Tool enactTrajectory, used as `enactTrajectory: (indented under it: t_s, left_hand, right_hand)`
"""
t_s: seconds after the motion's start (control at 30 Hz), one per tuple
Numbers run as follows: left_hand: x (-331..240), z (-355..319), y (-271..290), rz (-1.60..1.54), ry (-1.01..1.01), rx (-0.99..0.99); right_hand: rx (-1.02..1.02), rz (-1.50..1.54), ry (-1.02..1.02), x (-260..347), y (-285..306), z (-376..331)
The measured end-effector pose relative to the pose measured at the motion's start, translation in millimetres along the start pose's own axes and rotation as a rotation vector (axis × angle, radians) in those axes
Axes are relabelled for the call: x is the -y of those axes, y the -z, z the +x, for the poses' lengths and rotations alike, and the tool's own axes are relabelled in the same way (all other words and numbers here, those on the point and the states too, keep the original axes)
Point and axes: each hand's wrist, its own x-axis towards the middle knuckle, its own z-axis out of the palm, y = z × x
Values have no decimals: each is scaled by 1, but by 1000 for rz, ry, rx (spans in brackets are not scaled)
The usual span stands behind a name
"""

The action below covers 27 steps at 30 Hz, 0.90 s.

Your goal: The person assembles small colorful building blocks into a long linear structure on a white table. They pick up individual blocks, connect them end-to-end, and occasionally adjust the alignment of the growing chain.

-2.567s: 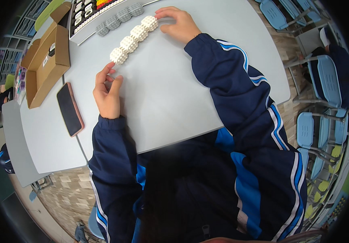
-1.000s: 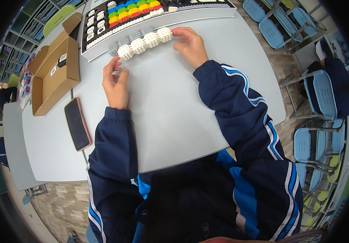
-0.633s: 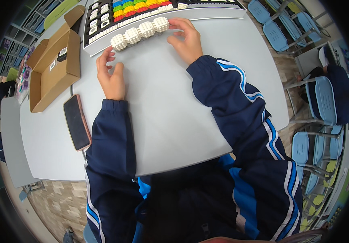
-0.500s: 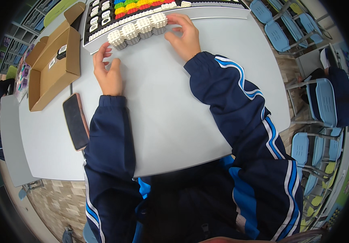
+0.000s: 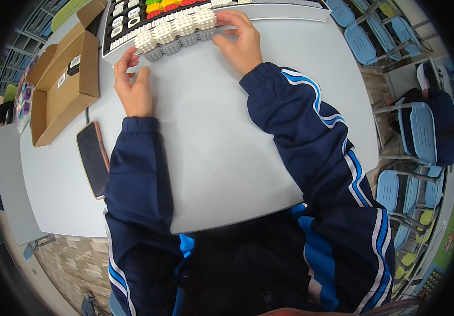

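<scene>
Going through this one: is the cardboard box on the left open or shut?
Open: the cardboard box shows its inside, and a flap sticks out.

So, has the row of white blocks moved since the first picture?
Yes: the row of white blocks moved forward, toward the tray, and now overlaps its near wall in view.

Head view: left fisheye of a side-by-side pair, worn on the head; looks steeply down and forward over the jacket front [image 5: 237,263]; table [image 5: 216,152] at close range, mid-frame; left hand [image 5: 133,87] and right hand [image 5: 242,46] near upper edge; chairs [image 5: 423,131] bend along the right rim.
</scene>
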Motion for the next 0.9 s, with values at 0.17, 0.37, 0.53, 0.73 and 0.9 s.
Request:
enactTrajectory:
  t_s: [0.17, 0.37, 0.53, 0.73, 0.9]
  left_hand:
    - [1, 0, 0, -17, 19, -9]
    - [1, 1, 1, 4, 7, 17]
    - [-1, 0, -1, -15, 29, 18]
    - [0, 1, -2, -85, 70, 42]
    - [3, 3, -1, -161, 94, 78]
  right_hand:
    - [14, 6, 24, 0, -1, -1]
    - [30, 6, -7, -2, -1, 0]
    - [42, 10, -23, -2, -1, -1]
    - [55, 34, -46, -4, -2, -2]
    - [49, 112, -120, -11, -1, 0]
